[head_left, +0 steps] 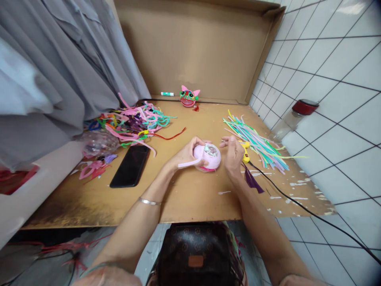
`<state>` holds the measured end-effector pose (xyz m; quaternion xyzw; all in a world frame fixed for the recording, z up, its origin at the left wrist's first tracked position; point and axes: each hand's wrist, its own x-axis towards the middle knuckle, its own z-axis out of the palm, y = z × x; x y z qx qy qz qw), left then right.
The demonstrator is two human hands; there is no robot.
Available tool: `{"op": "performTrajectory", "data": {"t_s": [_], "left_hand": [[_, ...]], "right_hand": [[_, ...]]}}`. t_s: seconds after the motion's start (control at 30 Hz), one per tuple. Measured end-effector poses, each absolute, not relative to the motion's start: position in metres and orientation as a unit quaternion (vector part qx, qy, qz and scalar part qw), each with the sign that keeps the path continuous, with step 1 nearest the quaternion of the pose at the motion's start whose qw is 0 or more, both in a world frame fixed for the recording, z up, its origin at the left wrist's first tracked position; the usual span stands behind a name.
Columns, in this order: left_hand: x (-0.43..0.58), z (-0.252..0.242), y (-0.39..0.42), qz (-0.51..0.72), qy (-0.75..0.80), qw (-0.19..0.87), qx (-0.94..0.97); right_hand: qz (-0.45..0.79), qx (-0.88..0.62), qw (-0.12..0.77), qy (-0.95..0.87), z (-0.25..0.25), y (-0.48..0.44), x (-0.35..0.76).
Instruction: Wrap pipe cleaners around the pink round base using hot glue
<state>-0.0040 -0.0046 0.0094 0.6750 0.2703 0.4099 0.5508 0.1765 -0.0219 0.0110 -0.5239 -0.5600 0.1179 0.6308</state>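
My left hand (189, 153) is wrapped round a small pink round object (208, 157) with a patterned top and a strip of pink pipe cleaner trailing to the left. My right hand (233, 153) is just to the right of the object, fingers curled and pinched near its top edge; what they pinch is too small to make out. A yellow glue gun (245, 151) lies right behind my right hand, its black cord (297, 204) running off to the right. Both hands hover over the brown cardboard work surface (190, 194).
Pastel pipe cleaners (258, 143) lie at the right, a tangle of bright ones (133, 121) at the left. A black phone (130, 167) lies left of my hands. A finished cat-face piece (189, 97) and a glue stick (167, 94) sit at the back. A red-lidded jar (293, 117) leans on the tiled wall.
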Motion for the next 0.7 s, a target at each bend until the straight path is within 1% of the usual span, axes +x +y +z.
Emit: {"op": "performTrajectory", "data": {"t_s": [0.07, 0.13, 0.27, 0.33, 0.5, 0.7], "left_hand": [[-0.004, 0.009, -0.004, 0.410, 0.273, 0.551, 0.674], [-0.005, 0.009, -0.004, 0.407, 0.273, 0.552, 0.675], [-0.006, 0.012, -0.005, 0.399, 0.271, 0.562, 0.672], [-0.006, 0.013, -0.005, 0.399, 0.272, 0.568, 0.666], [-0.008, 0.010, -0.002, 0.400, 0.270, 0.580, 0.656], [-0.009, 0.007, 0.000, 0.401, 0.267, 0.576, 0.660]], "right_hand": [[0.146, -0.524, 0.641, -0.542, 0.013, -0.018, 0.180], [0.219, -0.534, 0.626, -0.525, 0.014, -0.014, 0.184], [0.461, -0.547, 0.512, -0.475, 0.015, -0.007, 0.189], [0.538, -0.532, 0.481, -0.444, 0.015, -0.006, 0.191], [0.623, -0.490, 0.460, -0.400, 0.016, -0.007, 0.195], [0.648, -0.481, 0.443, -0.390, 0.016, -0.008, 0.196]]}}
